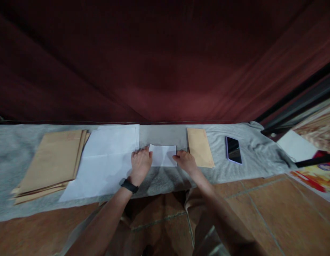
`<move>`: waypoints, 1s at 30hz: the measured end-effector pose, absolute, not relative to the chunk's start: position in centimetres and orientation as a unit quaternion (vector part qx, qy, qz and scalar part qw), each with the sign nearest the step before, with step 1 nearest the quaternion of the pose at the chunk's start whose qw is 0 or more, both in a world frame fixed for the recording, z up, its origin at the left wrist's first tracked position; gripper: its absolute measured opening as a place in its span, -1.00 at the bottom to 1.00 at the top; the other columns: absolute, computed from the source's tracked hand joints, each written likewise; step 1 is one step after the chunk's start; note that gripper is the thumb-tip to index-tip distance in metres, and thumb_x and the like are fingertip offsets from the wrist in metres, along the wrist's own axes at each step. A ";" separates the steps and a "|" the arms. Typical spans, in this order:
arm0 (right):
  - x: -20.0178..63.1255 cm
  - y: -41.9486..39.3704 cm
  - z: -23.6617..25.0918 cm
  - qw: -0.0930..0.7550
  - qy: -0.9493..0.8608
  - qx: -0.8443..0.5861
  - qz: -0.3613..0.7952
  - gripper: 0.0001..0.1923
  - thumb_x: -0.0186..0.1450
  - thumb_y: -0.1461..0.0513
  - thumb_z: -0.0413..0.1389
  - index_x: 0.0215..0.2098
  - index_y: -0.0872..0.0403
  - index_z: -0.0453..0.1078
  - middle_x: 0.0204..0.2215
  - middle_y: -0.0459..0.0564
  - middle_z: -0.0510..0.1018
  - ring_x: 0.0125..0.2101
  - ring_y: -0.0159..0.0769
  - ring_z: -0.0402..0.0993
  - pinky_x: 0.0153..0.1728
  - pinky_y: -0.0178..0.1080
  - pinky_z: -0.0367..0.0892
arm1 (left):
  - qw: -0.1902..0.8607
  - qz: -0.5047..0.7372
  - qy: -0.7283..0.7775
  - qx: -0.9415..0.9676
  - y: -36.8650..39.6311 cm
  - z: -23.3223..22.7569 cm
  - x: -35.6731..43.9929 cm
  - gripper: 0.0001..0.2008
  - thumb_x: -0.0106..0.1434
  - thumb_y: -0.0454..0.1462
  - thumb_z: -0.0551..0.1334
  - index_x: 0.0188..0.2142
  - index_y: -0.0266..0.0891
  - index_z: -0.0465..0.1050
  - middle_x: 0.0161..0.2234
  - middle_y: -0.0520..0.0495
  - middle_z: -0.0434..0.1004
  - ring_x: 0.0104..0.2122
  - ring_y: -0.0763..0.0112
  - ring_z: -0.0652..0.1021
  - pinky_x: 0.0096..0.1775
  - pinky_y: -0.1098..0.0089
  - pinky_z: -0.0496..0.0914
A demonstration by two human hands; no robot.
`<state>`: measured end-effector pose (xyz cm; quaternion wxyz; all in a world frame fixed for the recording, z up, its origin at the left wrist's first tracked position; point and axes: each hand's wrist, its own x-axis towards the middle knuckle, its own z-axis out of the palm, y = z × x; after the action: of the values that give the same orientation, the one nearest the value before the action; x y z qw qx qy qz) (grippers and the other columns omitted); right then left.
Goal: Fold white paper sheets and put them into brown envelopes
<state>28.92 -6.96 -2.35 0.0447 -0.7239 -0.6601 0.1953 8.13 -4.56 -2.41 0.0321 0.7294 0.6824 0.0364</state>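
A small folded sheet of white paper (163, 155) lies in the middle of the grey cloth, between my two hands. My left hand (141, 160), with a dark band on the wrist, grips its left edge with the thumb on top. At the right edge my right hand (185, 160) pinches the paper, fingers curled. Larger white sheets (106, 160) are spread just left of my left hand. Close beyond my right hand rests a brown envelope (200, 147). Most of my fingertips are hidden under or behind the paper.
A stack of larger brown envelopes (51, 160) lies at the far left, touching the white sheets. To the right is a phone (233, 150) in a purple case. Dark red fabric (165, 71) rises behind the grey cloth (261, 153). Tiled floor (261, 213) shows in front.
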 end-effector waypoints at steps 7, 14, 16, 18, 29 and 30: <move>28.3 -7.0 -2.5 0.135 -0.671 -0.715 0.144 -0.79 0.36 0.25 0.09 -0.06 0.10 0.45 -0.12 0.17 0.55 -0.04 -0.06 0.47 0.02 -0.12 0.33 | 0.036 0.029 0.686 0.726 -4.6 -1.8 8.0 -0.68 0.39 -0.20 0.03 -0.01 -0.30 0.42 -0.27 -0.30 0.64 -0.17 0.07 0.63 -0.08 0.19 0.33; 24.7 -7.2 -4.6 0.226 -0.768 -0.584 0.133 -0.58 0.48 0.20 -0.10 0.27 0.08 0.26 0.31 0.16 0.28 0.29 -0.09 0.19 0.27 0.00 0.16 | 0.032 0.030 0.683 0.729 -4.7 -1.6 8.1 -0.60 0.41 -0.18 0.02 0.12 -0.35 0.33 -0.28 -0.30 0.64 -0.19 0.05 0.63 -0.12 0.20 0.33; 23.9 -7.4 -5.4 0.209 -0.774 -0.582 0.134 -0.53 0.50 0.17 -0.12 0.32 0.13 0.21 0.36 0.16 0.21 0.35 -0.09 0.09 0.33 0.00 0.08 | 0.033 0.032 0.683 0.729 -4.7 -1.6 8.1 -0.58 0.41 -0.18 0.01 0.16 -0.36 0.29 -0.28 -0.29 0.64 -0.18 0.07 0.63 -0.11 0.21 0.33; 23.3 -7.6 -6.0 0.191 -0.775 -0.590 0.125 -0.48 0.51 0.14 -0.12 0.36 0.19 0.16 0.38 0.18 0.17 0.38 -0.08 0.02 0.36 0.00 0.01 | 0.031 0.038 0.679 0.733 -4.8 -1.7 8.0 -0.58 0.42 -0.18 0.01 0.16 -0.37 0.29 -0.28 -0.29 0.64 -0.18 0.07 0.63 -0.12 0.21 0.34; 22.8 -8.3 -7.9 0.146 -0.786 -0.601 0.014 -0.45 0.50 0.20 -0.13 0.41 0.24 0.08 0.41 0.19 0.09 0.40 -0.07 -0.02 0.37 0.01 -0.01 | 0.029 0.185 0.544 0.818 -4.8 -4.8 9.6 -0.55 0.45 -0.21 -0.06 0.18 -0.39 0.36 0.25 -0.33 0.36 0.25 0.12 0.37 0.25 0.11 0.24; 22.8 -8.3 -8.0 0.142 -0.788 -0.599 0.008 -0.44 0.49 0.25 -0.13 0.41 0.25 0.06 0.41 0.18 0.08 0.40 -0.08 -0.02 0.37 -0.01 -0.02 | 0.040 0.180 0.535 0.824 -5.0 -5.2 10.0 -0.51 0.46 -0.18 -0.08 0.23 -0.41 0.31 0.29 -0.33 0.31 0.29 0.13 0.32 0.28 0.10 0.19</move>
<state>22.81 -8.32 -8.04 0.1417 -0.5988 -0.7882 0.0082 9.99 -5.02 -5.21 0.0403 0.8243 0.5354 0.1798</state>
